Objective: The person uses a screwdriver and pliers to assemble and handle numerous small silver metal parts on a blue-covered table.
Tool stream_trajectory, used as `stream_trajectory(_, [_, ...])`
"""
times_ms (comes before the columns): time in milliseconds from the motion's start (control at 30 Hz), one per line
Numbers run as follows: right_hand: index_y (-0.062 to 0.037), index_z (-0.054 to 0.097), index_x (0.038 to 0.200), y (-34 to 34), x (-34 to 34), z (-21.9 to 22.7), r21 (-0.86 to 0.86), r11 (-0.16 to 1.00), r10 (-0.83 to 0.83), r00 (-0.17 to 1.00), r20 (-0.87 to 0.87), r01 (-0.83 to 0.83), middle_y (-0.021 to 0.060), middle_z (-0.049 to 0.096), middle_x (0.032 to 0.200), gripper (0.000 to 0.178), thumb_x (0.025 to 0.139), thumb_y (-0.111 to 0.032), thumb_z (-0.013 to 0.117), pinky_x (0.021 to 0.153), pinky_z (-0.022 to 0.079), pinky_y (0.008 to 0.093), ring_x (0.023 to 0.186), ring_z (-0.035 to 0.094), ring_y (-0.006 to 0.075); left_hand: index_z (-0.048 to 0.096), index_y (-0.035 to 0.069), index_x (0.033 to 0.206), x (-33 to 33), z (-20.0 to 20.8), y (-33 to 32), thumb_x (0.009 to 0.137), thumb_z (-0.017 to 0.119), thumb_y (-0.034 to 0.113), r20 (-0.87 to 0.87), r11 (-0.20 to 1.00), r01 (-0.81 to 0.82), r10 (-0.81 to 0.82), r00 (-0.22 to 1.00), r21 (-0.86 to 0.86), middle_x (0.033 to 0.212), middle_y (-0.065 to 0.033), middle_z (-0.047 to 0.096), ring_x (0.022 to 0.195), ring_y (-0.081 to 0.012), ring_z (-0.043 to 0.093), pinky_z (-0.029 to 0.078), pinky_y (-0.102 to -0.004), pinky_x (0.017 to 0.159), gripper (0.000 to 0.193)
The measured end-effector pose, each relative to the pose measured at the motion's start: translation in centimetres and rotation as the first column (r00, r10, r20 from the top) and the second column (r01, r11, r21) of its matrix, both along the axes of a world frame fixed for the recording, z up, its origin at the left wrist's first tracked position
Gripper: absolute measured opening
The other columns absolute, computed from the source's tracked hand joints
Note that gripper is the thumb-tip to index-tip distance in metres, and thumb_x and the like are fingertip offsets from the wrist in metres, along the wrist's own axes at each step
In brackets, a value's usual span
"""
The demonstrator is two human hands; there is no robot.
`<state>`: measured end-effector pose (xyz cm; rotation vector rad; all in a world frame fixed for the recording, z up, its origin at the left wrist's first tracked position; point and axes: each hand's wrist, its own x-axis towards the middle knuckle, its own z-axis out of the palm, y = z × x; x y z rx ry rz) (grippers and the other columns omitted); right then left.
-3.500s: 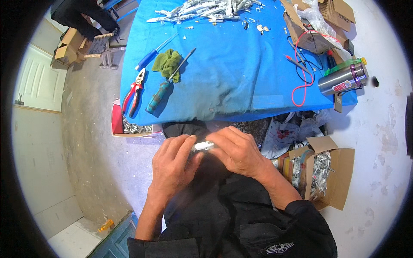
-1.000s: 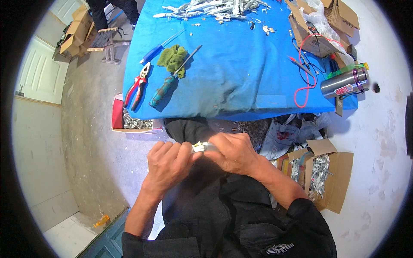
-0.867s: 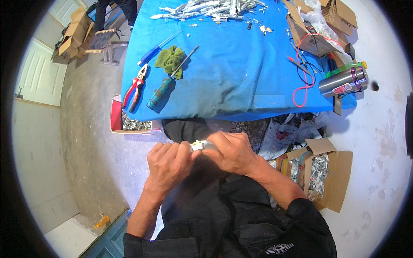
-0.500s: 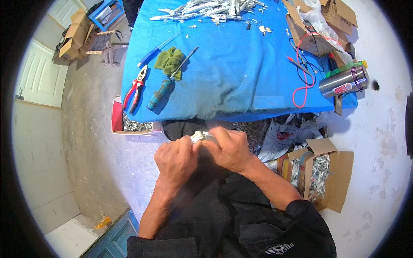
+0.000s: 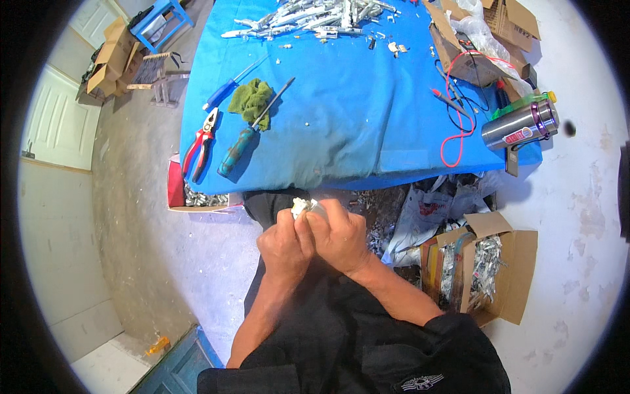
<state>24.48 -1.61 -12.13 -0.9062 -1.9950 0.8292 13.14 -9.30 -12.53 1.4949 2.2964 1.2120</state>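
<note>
Gripping a small white piece (image 5: 300, 207) between my left hand (image 5: 287, 244) and right hand (image 5: 341, 238), just off the near edge of the table (image 5: 367, 141), I seem partway through it; a pile of white parts (image 5: 321, 18) lies beyond

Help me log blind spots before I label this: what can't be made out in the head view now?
In the head view:
White part: partly hidden by the left hand and right hand.
Pile of white pieces: far side cut off by the top edge.
Red-walled box: partly hidden by the blue cloth.
</note>
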Motion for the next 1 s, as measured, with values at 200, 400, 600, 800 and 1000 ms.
stream_trajectory(200, [-0.0025, 0.067, 0.107, 0.0, 0.1, -0.3, -0.103, 0.993, -0.061, 0.995, -0.074, 0.053, 0.0161, 0.072, 0.08, 0.022, 0.105, -0.024, 0.071, 0.058, 0.055, 0.0418, 0.067, 0.073, 0.0345, 0.062, 0.003, 0.101, 0.2, 1.5, 0.9, 0.108, 0.06, 0.019, 0.15, 0.998, 0.035, -0.027, 0.988, -0.053, 0.069, -0.0222, 0.066, 0.063, -0.046, 0.068, 0.051, -0.0529, 0.055, 0.017])
stream_trajectory(400, [-0.0005, 0.067, 0.112, -0.3, 0.2, -0.4, -0.177, 0.976, -0.151, 0.978, -0.146, 0.124, 0.0173, 0.072, 0.086, 0.024, 0.107, -0.024, 0.07, 0.063, 0.056, 0.0402, 0.073, 0.073, 0.0323, 0.058, 0.002, 0.122, 1.7, 1.7, 1.2, 0.114, 0.05, 0.018, 0.353, 0.988, 0.134, -0.152, 0.923, 0.075, 0.092, -0.0264, 0.07, 0.084, -0.0497, 0.071, 0.052, -0.0501, 0.066, 0.019])
stream_trajectory(600, [-0.0002, 0.065, 0.116, -0.9, 0.6, 0.2, -0.22, 0.97, -0.154, 0.967, -0.205, 0.108, 0.016, 0.071, 0.086, 0.024, 0.107, -0.022, 0.07, 0.064, 0.055, 0.0394, 0.073, 0.072, 0.0298, 0.055, 0.001, 0.135, 2.2, 2.8, 0.9, 0.114, 0.048, 0.015, 0.509, 0.976, 0.216, -0.187, 0.84, 0.001, 0.104, -0.025, 0.071, 0.095, -0.0459, 0.072, 0.055, -0.0461, 0.08, 0.027])
stream_trajectory(800, [-0.0007, 0.066, 0.117, -0.7, 1.5, 0.3, -0.197, 0.98, -0.08, 0.976, -0.205, 0.039, 0.0155, 0.071, 0.086, 0.023, 0.106, -0.02, 0.072, 0.065, 0.055, 0.0393, 0.073, 0.072, 0.0289, 0.062, -0.001, 0.14, 0.0, 3.0, 0.4, 0.113, 0.053, 0.013, 0.535, 0.953, 0.298, -0.228, 0.813, -0.047, 0.116, -0.0158, 0.075, 0.108, -0.0224, 0.071, 0.055, -0.0364, 0.094, 0.032])
stream_trajectory(1000, [-0.0009, 0.07, 0.118, 1.3, 1.9, 2.2, -0.157, 0.972, 0.154, 0.979, -0.136, -0.175, 0.0158, 0.074, 0.094, 0.024, 0.101, -0.017, 0.076, 0.069, 0.057, 0.0387, 0.079, 0.075, 0.0288, 0.065, -0.001, 0.135, -2.8, 4.6, -0.3, 0.106, 0.063, 0.007, 0.418, 0.955, 0.296, -0.258, 0.871, -0.028, 0.113, -0.0211, 0.074, 0.103, -0.0342, 0.075, 0.057, -0.0392, 0.088, 0.031])
